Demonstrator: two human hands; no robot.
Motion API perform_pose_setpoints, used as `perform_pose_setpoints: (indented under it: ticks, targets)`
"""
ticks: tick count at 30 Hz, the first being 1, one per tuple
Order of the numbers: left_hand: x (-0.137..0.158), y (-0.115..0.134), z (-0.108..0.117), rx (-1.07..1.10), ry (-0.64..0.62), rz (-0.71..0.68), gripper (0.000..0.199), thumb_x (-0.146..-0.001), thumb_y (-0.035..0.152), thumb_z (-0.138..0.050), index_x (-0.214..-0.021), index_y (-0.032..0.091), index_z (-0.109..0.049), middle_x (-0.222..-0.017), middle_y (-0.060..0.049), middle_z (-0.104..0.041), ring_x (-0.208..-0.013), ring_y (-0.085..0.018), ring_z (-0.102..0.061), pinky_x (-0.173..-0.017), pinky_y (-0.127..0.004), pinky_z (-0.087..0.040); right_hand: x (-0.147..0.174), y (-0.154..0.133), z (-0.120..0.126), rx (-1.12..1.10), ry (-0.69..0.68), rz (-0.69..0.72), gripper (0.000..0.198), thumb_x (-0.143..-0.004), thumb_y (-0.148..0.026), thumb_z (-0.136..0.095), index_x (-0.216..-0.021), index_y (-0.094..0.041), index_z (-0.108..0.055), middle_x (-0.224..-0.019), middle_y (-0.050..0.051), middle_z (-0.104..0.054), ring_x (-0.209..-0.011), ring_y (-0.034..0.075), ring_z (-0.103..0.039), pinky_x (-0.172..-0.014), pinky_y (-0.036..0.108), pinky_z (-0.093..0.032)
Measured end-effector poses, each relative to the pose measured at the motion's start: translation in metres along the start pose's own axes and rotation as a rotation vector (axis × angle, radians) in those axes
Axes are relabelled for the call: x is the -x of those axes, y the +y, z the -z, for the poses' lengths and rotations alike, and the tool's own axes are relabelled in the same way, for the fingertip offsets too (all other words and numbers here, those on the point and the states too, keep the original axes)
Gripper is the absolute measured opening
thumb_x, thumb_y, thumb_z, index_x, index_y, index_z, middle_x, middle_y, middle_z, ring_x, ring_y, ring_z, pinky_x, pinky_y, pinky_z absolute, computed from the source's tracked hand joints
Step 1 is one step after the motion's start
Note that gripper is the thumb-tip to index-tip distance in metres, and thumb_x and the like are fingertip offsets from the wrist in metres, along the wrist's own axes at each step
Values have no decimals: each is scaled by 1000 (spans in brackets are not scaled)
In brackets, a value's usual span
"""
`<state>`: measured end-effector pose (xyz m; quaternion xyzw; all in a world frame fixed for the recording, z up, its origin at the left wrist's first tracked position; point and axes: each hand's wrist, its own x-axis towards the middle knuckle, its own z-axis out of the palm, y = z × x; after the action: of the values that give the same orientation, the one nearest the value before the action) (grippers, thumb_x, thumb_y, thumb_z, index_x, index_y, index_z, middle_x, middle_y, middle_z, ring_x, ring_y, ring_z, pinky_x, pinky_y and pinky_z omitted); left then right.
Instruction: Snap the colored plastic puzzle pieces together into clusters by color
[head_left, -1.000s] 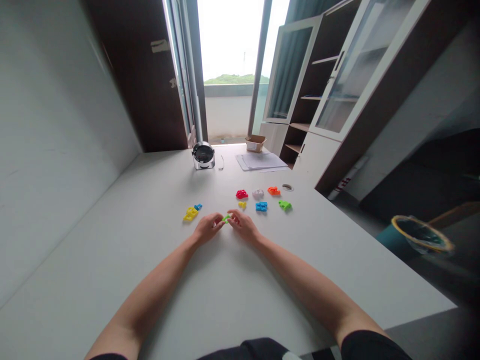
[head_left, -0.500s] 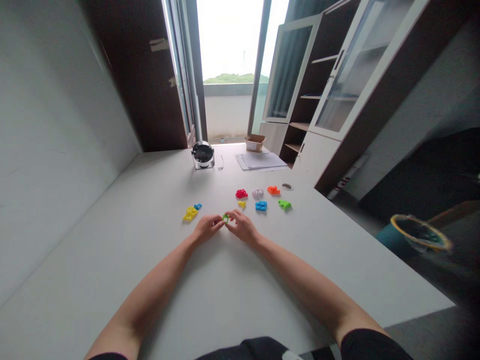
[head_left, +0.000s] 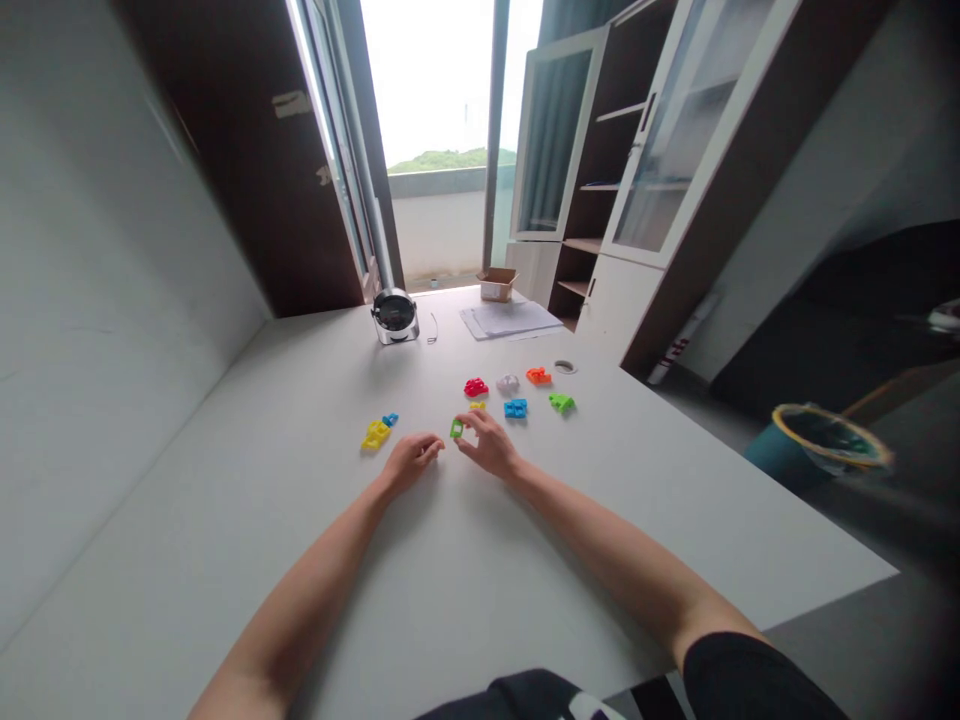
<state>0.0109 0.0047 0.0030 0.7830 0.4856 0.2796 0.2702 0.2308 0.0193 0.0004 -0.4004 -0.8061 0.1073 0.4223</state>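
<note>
Between the thumb and fingers of my right hand (head_left: 491,448) is a small green plastic piece (head_left: 457,428) with a square opening. My left hand (head_left: 411,460) rests low over the table, fingers curled together and apart from the piece; no object shows in it. Past my left hand lie a yellow piece (head_left: 375,435) and a blue piece (head_left: 390,420), touching or nearly so. A small yellow piece (head_left: 478,406) is partly hidden behind my right fingers. Beyond it are red (head_left: 475,387), whitish (head_left: 508,383), orange (head_left: 538,376), blue (head_left: 516,408) and light green (head_left: 561,402) pieces.
Toward the back of the white table (head_left: 450,580) stand a round silver-and-black device (head_left: 395,316), papers (head_left: 514,319) and an open cardboard box (head_left: 497,285). A round cable hole (head_left: 565,367) sits near the right edge. A bin (head_left: 795,455) is on the floor at right.
My left hand has let go of the green piece and drawn slightly away. My right hand now holds it alone, a little farther right and raised. The camera view has turned slightly.
</note>
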Motion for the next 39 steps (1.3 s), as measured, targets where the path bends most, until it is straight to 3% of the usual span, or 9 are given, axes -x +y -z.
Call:
perform_pose_setpoints:
  ticks: [7, 13, 17, 25, 34, 39]
  targets:
    - [0, 1, 2, -48, 12, -20, 30, -92, 36, -48, -91, 19, -72, -82, -2, -70, -71, -14, -58, -68, -23, -43, -17, 46, 40, 122, 182, -167, 33, -86, -27, -61, -118, -20, -63, -104, 9, -62, -95, 25, -57, -93, 40, -47]
    - [0, 4, 4, -75, -5, -43, 26, -91, 30, -51, -92, 19, -74, -88, -4, -73, -73, -14, -59, -67, -23, -42, -3, 120, 88, 506, 351, -529, 39, -81, -33, -61, -115, -16, -67, -117, 15, -58, -111, 32, -47, -99, 46, -39]
    - [0, 4, 2, -89, 10, -73, 24, -91, 27, -51, -91, 19, -74, -89, -4, -73, -75, -15, -60, -69, -24, -42, 11, 150, 94, 550, 355, -684, 40, -79, -34, -59, -114, -16, -67, -118, 15, -56, -111, 31, -46, -96, 44, -39]
    - [0, 3, 3, -105, 0, -88, 23, -91, 26, -52, -92, 20, -73, -90, -4, -72, -76, -15, -61, -71, -25, -42, 14, 167, 88, 510, 389, -804, 40, -77, -34, -57, -113, -18, -64, -118, 16, -55, -111, 32, -45, -96, 44, -40]
    - [0, 4, 3, -115, -7, -83, 23, -91, 27, -52, -92, 20, -74, -91, -4, -72, -76, -15, -61, -70, -25, -42, 15, 174, 88, 510, 374, -850, 36, -79, -33, -55, -109, -15, -64, -115, 18, -56, -107, 31, -46, -99, 45, -39]
    - [0, 4, 3, -104, -5, -92, 23, -91, 27, -52, -92, 20, -74, -90, -4, -72, -76, -15, -61, -71, -24, -43, 14, 170, 88, 488, 404, -830, 44, -77, -32, -55, -116, -13, -61, -117, 19, -57, -109, 32, -48, -98, 46, -40]
